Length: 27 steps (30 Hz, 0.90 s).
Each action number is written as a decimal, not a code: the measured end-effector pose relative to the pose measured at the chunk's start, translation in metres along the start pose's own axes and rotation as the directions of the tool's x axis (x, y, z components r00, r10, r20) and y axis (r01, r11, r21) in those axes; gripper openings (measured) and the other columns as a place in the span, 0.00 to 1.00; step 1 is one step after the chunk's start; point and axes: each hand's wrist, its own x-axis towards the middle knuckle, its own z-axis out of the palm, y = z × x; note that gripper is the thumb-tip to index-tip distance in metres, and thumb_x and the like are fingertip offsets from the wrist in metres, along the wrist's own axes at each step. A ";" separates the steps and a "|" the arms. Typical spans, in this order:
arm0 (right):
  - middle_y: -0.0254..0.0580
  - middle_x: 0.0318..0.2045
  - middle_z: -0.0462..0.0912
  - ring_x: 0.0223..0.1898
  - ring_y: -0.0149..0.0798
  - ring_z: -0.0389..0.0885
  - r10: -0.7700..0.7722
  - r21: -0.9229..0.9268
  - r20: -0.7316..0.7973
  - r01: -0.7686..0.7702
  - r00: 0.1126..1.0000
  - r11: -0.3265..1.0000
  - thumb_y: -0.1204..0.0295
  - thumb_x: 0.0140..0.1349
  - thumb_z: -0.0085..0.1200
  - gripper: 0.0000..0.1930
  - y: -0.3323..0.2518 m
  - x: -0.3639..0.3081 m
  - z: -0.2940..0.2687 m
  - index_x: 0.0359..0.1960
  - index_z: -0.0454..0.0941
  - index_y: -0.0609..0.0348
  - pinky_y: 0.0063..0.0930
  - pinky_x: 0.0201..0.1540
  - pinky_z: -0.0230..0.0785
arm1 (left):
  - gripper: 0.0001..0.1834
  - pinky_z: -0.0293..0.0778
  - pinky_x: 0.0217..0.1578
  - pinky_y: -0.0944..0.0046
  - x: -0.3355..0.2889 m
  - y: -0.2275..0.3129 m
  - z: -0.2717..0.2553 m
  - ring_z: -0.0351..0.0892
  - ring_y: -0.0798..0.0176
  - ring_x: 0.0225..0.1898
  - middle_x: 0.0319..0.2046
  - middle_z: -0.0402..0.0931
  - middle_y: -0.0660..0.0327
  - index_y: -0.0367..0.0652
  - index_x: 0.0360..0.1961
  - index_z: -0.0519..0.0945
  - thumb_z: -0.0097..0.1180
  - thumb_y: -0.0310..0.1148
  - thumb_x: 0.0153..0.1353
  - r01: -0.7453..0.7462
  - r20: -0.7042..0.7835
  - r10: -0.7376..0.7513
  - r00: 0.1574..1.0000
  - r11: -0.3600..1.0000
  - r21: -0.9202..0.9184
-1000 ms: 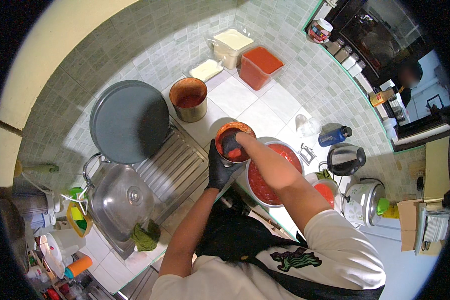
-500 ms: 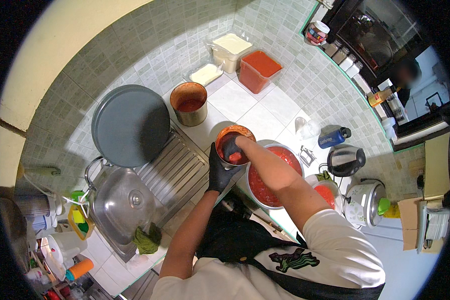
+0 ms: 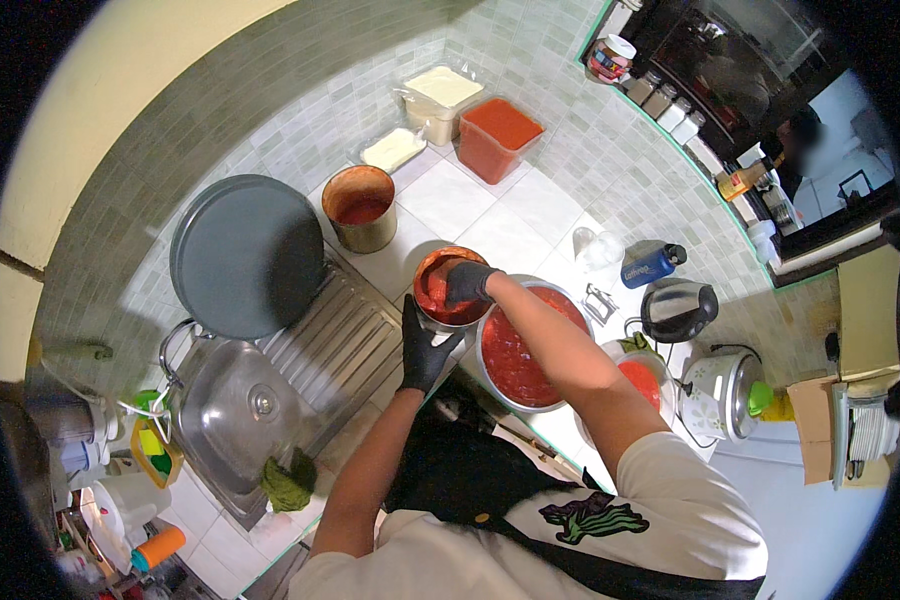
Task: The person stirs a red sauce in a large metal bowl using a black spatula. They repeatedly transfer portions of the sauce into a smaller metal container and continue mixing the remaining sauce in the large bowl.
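Observation:
A large tin can (image 3: 440, 318) with red tomato pulp smeared inside stands at the counter's front. My left hand (image 3: 427, 355), in a black glove, grips its near left side, the thumb up along the wall and the fingers round the base. My right hand (image 3: 467, 284), also black-gloved, reaches down into the can's mouth against the right inner wall. Its fingertips are hidden, and whether they hold anything does not show. Close by on the right, under my right forearm, is a wide metal bowl (image 3: 515, 365) of chunky red tomato.
A second tin can (image 3: 365, 235) stands behind, beside a large dark round pan (image 3: 245, 255) leaning over the sink (image 3: 232, 405). Farther back are a tub of red sauce (image 3: 498, 145) and pale-filled containers (image 3: 440, 90). A blue bottle (image 3: 650, 267) and kettle (image 3: 678, 310) stand right.
My right hand has shifted within the can, from low over red pulp to its right inner side. My left hand keeps its hold. The whole view has moved slightly.

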 end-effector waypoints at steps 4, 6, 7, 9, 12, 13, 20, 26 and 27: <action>0.51 0.43 0.87 0.47 0.50 0.84 0.033 -0.216 -0.084 -0.050 0.996 0.975 0.52 0.52 0.64 0.24 -0.007 -0.012 0.001 0.41 0.87 0.58 0.42 0.55 0.73 | 0.48 0.67 0.65 0.51 -0.040 -0.023 0.000 0.63 0.46 0.69 0.68 0.61 0.42 0.34 0.72 0.56 0.72 0.37 0.57 0.138 -0.070 -0.126 0.990 0.971 0.196; 0.51 0.45 0.86 0.49 0.50 0.83 -0.006 -0.211 -0.135 -0.023 0.991 0.977 0.53 0.53 0.64 0.23 -0.012 -0.019 0.001 0.43 0.85 0.58 0.41 0.56 0.73 | 0.33 0.71 0.61 0.54 -0.063 -0.031 -0.002 0.72 0.49 0.62 0.61 0.71 0.45 0.35 0.66 0.68 0.65 0.38 0.64 0.135 0.027 -0.142 0.989 0.974 0.182; 0.53 0.41 0.86 0.46 0.52 0.84 -0.028 -0.214 -0.175 -0.010 0.984 0.977 0.52 0.54 0.64 0.23 -0.017 -0.025 0.000 0.41 0.86 0.58 0.42 0.54 0.74 | 0.29 0.71 0.60 0.55 -0.073 -0.033 -0.001 0.73 0.50 0.61 0.59 0.74 0.46 0.35 0.63 0.71 0.63 0.38 0.66 0.210 0.088 -0.222 0.971 0.969 0.128; 0.56 0.40 0.87 0.44 0.54 0.84 -0.059 -0.196 -0.266 0.006 0.962 0.981 0.51 0.55 0.63 0.24 -0.028 -0.044 -0.004 0.41 0.86 0.60 0.43 0.52 0.74 | 0.19 0.76 0.52 0.56 -0.089 -0.032 0.006 0.82 0.54 0.48 0.47 0.82 0.51 0.35 0.55 0.78 0.61 0.37 0.69 0.126 0.111 -0.135 0.985 0.988 0.087; 0.56 0.46 0.85 0.48 0.54 0.83 -0.073 -0.041 -0.454 0.061 0.888 0.997 0.60 0.56 0.65 0.23 -0.041 -0.093 -0.009 0.50 0.82 0.60 0.42 0.54 0.74 | 0.20 0.76 0.50 0.57 -0.093 -0.027 0.023 0.82 0.55 0.48 0.47 0.82 0.51 0.35 0.55 0.77 0.60 0.39 0.70 0.462 0.323 -0.399 0.858 0.875 -0.146; 0.55 0.47 0.85 0.49 0.54 0.83 -0.065 -0.005 -0.501 0.073 0.863 0.997 0.62 0.56 0.65 0.23 -0.043 -0.110 -0.009 0.51 0.81 0.60 0.42 0.55 0.74 | 0.20 0.76 0.51 0.58 -0.091 -0.025 0.028 0.82 0.56 0.49 0.48 0.82 0.51 0.35 0.55 0.77 0.59 0.39 0.70 0.419 0.316 -0.379 0.870 0.905 -0.069; 0.54 0.54 0.82 0.57 0.56 0.80 0.222 0.171 -0.524 -0.154 0.822 0.973 0.72 0.60 0.56 0.19 0.014 -0.215 0.076 0.53 0.81 0.58 0.42 0.65 0.69 | 0.19 0.74 0.50 0.58 -0.070 -0.011 0.047 0.80 0.63 0.49 0.47 0.82 0.55 0.38 0.57 0.76 0.58 0.34 0.69 0.376 0.316 -0.454 0.833 0.883 0.279; 0.55 0.57 0.80 0.59 0.54 0.78 0.130 0.015 -0.611 -0.153 0.781 0.988 0.75 0.63 0.46 0.19 0.038 -0.247 0.138 0.54 0.81 0.56 0.43 0.65 0.68 | 0.23 0.72 0.57 0.57 -0.067 0.009 0.053 0.79 0.58 0.55 0.55 0.80 0.54 0.38 0.63 0.72 0.52 0.25 0.66 0.328 0.365 -0.381 0.850 0.923 0.199; 0.55 0.57 0.80 0.58 0.54 0.79 0.172 0.067 -0.639 -0.168 0.750 0.983 0.75 0.62 0.46 0.18 0.036 -0.256 0.136 0.53 0.82 0.56 0.43 0.65 0.68 | 0.24 0.71 0.58 0.57 -0.066 0.010 0.054 0.78 0.57 0.56 0.56 0.79 0.53 0.38 0.64 0.72 0.52 0.26 0.66 0.279 0.374 -0.321 0.870 0.946 0.163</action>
